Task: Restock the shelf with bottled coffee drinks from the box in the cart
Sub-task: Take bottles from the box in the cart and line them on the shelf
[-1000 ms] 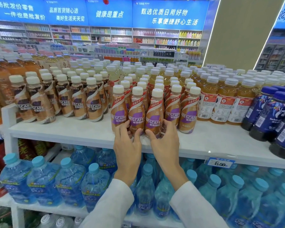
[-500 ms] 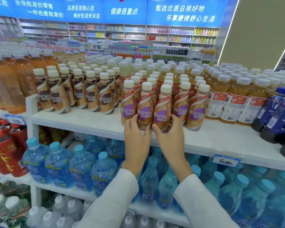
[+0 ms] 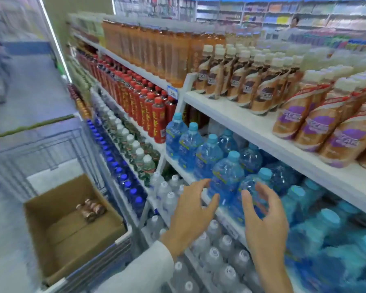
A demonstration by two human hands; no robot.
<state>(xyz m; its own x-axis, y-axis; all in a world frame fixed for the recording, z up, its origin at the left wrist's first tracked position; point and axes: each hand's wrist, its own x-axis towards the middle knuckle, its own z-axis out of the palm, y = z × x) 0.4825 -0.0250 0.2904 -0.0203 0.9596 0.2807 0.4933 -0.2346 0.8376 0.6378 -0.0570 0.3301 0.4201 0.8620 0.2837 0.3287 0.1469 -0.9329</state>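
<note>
Brown cardboard box in the cart, both hands empty beside the shelf

Brown corrugated cardboard box (image 3: pixel 72 227) sits at the near corner of the blue wire cart (image 3: pixel 44 153), with only a few small copper-toned coffee bottles (image 3: pixel 91 209) lying loose by its far wall. Left hand (image 3: pixel 191 214) and right hand (image 3: pixel 262 216) hang released, fingers spread, just off the front edge of the shelf of blue water bottles (image 3: pixel 226 178). Risks as I judge them: a swinging hand could knock a water bottle off that edge; loose bottles lying flat could roll from a hurried grab; purple-labelled coffee bottles (image 3: pixel 317 125) crowd the white upper shelf (image 3: pixel 230 115) front edge and could topple.
</note>
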